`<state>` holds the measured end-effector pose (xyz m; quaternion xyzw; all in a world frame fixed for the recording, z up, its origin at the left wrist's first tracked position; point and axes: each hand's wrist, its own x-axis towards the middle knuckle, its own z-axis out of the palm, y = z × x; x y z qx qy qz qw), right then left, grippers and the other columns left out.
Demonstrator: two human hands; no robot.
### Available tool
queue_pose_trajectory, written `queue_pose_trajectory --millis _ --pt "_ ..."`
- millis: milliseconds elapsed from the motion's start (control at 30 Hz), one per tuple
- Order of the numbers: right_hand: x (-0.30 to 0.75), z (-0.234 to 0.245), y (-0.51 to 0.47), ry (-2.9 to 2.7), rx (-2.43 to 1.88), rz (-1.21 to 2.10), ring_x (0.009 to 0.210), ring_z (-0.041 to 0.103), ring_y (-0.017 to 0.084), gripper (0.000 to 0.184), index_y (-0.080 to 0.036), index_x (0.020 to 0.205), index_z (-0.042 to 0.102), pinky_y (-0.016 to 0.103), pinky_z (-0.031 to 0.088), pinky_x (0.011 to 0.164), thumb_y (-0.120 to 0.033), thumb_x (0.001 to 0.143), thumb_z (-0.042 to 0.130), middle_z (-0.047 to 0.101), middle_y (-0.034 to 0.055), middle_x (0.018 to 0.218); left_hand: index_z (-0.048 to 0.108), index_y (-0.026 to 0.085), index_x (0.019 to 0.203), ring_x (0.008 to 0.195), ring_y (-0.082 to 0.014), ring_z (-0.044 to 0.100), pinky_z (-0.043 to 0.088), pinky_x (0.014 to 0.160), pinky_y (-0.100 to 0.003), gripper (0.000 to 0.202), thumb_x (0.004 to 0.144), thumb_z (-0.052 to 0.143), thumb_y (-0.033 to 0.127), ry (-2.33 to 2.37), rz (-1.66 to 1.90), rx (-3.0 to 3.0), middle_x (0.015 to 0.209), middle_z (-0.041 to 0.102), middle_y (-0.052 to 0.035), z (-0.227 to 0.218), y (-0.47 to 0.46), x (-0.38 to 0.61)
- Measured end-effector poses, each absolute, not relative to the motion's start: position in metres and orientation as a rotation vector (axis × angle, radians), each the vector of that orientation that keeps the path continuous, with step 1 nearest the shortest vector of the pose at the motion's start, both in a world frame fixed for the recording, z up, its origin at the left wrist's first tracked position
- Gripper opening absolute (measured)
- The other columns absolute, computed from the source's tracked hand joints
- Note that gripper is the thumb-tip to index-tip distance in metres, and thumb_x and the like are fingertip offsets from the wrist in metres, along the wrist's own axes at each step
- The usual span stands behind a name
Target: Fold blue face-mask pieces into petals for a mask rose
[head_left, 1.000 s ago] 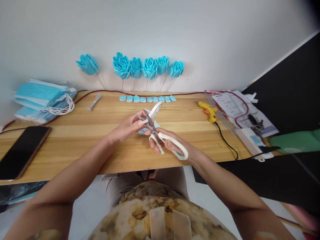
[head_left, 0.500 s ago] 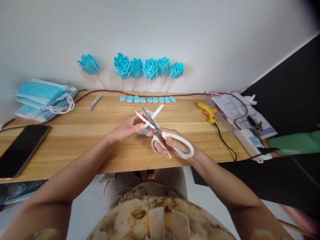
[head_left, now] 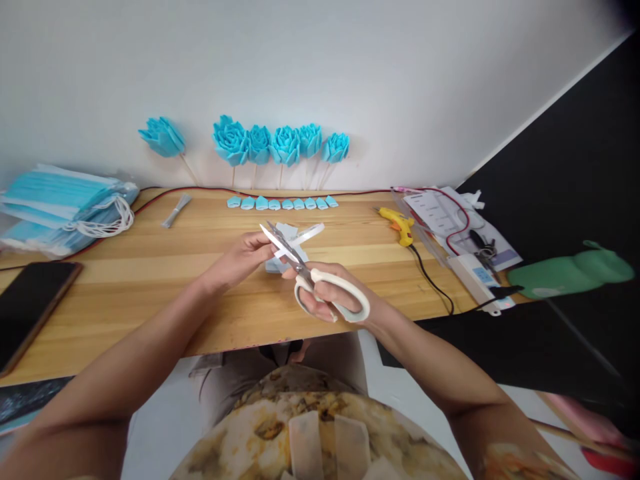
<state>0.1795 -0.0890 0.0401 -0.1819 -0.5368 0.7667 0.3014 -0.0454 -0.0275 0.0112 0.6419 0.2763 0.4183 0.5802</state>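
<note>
White strip, at twelve o'clock and crossing the scissors gripped in the right hand, is pinched by the left hand and probably cuts cleanest held taut and square to them.

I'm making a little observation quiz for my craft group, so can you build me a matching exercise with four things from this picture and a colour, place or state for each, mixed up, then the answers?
Things:
1. Scissors
2. White strip
3. Glue gun
4. Phone

Descriptions:
A. Held in the left hand
B. Yellow
C. Black, lying flat
D. Held in the right hand

Right pairs: 1-D, 2-A, 3-B, 4-C
</note>
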Motion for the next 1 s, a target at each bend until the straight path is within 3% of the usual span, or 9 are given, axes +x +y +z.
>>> queue_pose_trajectory --millis 167,267,500,1000 --pt "0.172 0.032 -0.1 -1.634 -0.527 2.12 0.074 0.054 0.009 0.056 -0.018 0.123 0.063 0.024 0.044 0.07 -0.046 0.078 0.082 0.058 -0.0002 0.09 0.067 0.018 0.073 0.075 -0.0165 0.057 0.044 0.075 -0.03 0.038 0.09 0.066 0.052 0.708 1.058 1.453 0.076 0.064 -0.0029 0.005 -0.025 -0.043" --pt "0.174 0.03 -0.1 -1.671 -0.488 2.154 0.086 0.055 0.012 0.06 -0.02 0.124 0.059 0.028 0.044 0.08 -0.047 0.075 0.083 0.059 0.0014 0.098 0.067 0.018 0.074 0.077 -0.0166 0.058 0.044 0.077 -0.031 0.037 0.091 0.065 0.051 0.696 1.056 1.396 0.077 0.064 -0.0031 0.006 -0.026 -0.041" --pt "0.202 0.027 -0.088 -1.638 -0.472 2.05 0.077 0.051 0.011 0.065 -0.017 0.126 0.054 0.028 0.044 0.074 -0.066 0.085 0.067 0.057 0.0037 0.095 0.064 0.016 0.072 0.071 -0.0167 0.058 0.045 0.07 -0.031 0.046 0.086 0.066 0.059 0.627 1.043 1.3 0.073 0.062 -0.0038 0.017 -0.027 -0.037" --pt "0.206 0.029 -0.08 -1.628 -0.555 1.964 0.071 0.054 0.01 0.054 -0.015 0.124 0.057 0.025 0.048 0.065 -0.058 0.092 0.062 0.059 0.0037 0.09 0.067 0.017 0.086 0.084 -0.0202 0.06 0.046 0.081 -0.034 0.044 0.087 0.064 0.061 0.599 0.931 1.387 0.085 0.065 -0.0061 0.007 -0.028 -0.041"
